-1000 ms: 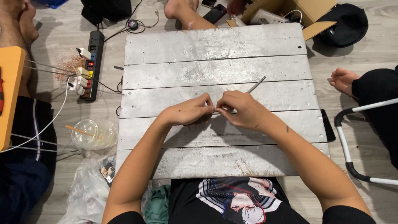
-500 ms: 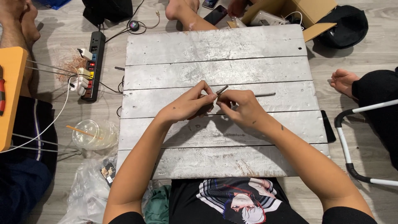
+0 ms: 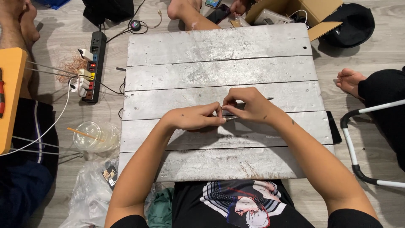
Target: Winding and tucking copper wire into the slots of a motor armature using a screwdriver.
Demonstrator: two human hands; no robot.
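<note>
At frame centre, over the whitewashed plank table [image 3: 219, 50], the left hand [image 3: 192, 118] and right hand [image 3: 249, 105] met, both pinched closed on a thin grey metal rod [image 3: 236, 118] lying level, apparently steadied from both ends for fine work.

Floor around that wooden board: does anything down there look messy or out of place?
Yes. A clear plastic cup lies tipped on its side left of the board, straw still in it, though no spill shows. A loose tangle of thin coppery wire is strewn by the power strip. Both hands work a thin metal rod on the board.
</note>
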